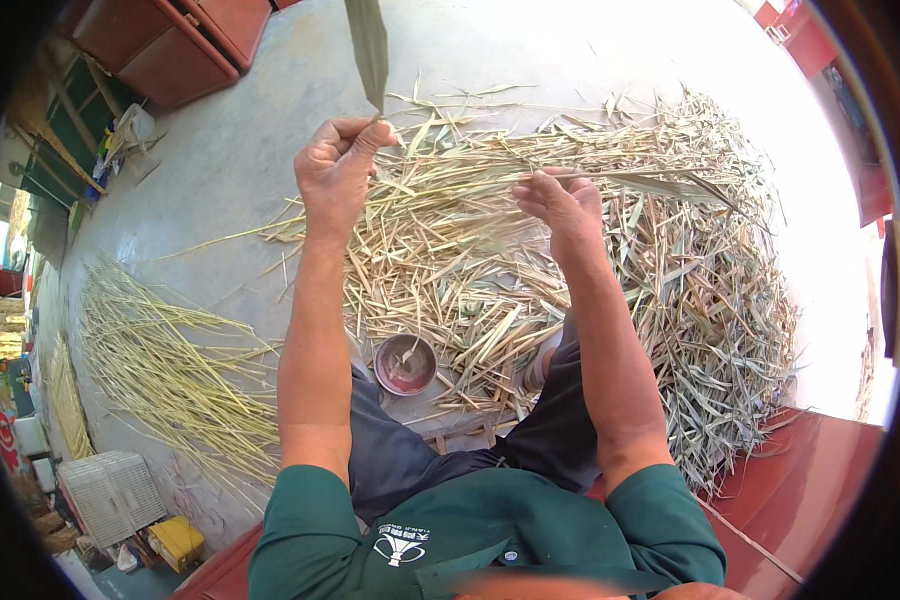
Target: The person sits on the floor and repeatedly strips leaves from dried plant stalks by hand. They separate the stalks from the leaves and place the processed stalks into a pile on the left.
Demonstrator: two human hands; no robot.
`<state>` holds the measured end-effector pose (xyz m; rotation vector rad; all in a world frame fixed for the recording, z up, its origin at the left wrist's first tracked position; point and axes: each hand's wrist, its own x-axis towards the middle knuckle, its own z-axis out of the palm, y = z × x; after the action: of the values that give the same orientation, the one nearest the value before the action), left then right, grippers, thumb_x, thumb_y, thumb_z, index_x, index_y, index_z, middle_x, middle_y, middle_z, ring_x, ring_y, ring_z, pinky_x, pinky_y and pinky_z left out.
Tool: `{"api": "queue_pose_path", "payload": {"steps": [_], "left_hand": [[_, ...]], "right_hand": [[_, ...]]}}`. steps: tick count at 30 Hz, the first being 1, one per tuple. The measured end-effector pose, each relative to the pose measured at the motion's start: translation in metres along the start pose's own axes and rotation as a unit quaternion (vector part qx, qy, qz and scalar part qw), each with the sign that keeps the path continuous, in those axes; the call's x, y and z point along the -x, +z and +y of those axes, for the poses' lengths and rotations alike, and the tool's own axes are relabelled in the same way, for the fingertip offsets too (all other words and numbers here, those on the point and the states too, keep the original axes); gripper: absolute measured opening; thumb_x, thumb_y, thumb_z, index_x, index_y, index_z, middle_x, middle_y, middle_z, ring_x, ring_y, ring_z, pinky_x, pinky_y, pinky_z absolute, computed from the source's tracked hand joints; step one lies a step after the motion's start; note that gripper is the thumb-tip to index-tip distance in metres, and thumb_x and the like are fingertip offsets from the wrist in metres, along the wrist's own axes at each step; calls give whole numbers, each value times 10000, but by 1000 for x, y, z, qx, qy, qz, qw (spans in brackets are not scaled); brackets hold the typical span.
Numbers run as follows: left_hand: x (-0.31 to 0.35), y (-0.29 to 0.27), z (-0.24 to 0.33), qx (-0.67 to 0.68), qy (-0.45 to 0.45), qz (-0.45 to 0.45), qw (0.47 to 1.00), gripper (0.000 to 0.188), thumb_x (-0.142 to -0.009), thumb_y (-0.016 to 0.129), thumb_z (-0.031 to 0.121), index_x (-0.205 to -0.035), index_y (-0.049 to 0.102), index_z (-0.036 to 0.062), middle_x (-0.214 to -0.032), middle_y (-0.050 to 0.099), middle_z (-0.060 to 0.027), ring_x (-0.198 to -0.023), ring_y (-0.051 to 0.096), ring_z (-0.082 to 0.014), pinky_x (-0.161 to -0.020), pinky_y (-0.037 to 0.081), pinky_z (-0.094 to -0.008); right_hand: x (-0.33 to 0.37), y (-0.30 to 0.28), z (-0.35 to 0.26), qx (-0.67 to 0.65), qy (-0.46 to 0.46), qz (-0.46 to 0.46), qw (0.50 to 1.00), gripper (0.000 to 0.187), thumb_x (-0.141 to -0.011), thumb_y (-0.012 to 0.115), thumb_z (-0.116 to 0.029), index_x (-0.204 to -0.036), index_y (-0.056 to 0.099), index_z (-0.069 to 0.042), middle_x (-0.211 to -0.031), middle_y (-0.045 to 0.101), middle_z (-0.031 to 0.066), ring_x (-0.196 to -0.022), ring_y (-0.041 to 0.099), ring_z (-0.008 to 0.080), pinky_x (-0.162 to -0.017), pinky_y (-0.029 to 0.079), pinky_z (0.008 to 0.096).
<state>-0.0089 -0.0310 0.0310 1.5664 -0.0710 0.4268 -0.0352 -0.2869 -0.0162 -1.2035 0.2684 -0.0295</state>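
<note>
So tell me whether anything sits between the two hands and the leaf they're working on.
Nothing visible does. The left hand pinches the green leaf directly at its lower tip, and the right hand grips a long dry stalk directly too. The pile of husks lies below on the floor.

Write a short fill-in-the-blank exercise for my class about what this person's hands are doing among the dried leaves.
1. The left hand pinches a long green ____ that points upward.
2. The right hand grips a dry stalk that reaches toward the ____ of the picture.
3. A small round ____ sits on the ground between the knees.
4. The heap of dry leaves lies on a ____ concrete floor.

Missing words: leaf; right; bowl; grey
</note>
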Motion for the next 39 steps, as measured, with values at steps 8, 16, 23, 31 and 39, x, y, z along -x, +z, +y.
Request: {"api": "queue_pose_path", "payload": {"steps": [8, 16, 23, 31, 39], "left_hand": [[-6, -25, -31, -484, 236, -121, 834, 230, -883, 738, 291, -972, 744, 79, -902, 744, -102, -723, 657, -291, -658, 490, -403], [-1, -24, -50, -253, -87, -288, 919, 261, -857, 784, 305, -935, 761, 57, -856, 740, -83, -802, 684, -168, -750, 527, -333], [3, -14, -46, -357, -28, -347, 867, 216, -795, 804, 232, -861, 691, 60, -846, 718, -98, -824, 687, -256, -753, 525, -386], [15, 8, -48, -348, 212, -265, 874, 202, -777, 792, 217, -844, 700, 51, -806, 700, -135, -799, 673, -300, -763, 480, -403], [7, 8, -42, -328, 154, -230, 903, 103, -810, 752, 179, -819, 760, 77, -741, 711, -89, -714, 670, -261, -704, 480, -373]], "right_hand": [[2, 5, 2, 9, 0, -7, 1000, 271, -933, 672, -92, -1118, 542, 57, -972, 694, 184, -865, 734, 246, -736, 623, 307], [1, 6, -4, -23, 5, 21, 999, 200, -941, 672, -63, -1085, 571, 32, -942, 688, 158, -819, 736, 231, -676, 631, 288], [1, 2, -6, -24, -9, 15, 1000, 192, -957, 661, -71, -1088, 571, 38, -960, 690, 163, -824, 735, 233, -686, 631, 283], [4, 9, 3, -57, -22, -75, 995, 149, -983, 626, -68, -1107, 590, 6, -1050, 701, 169, -936, 725, 239, -802, 618, 318], [12, 19, -3, -33, 0, -31, 999, 242, -987, 642, -128, -1132, 581, 56, -1033, 695, 178, -922, 725, 240, -770, 610, 306]]}}
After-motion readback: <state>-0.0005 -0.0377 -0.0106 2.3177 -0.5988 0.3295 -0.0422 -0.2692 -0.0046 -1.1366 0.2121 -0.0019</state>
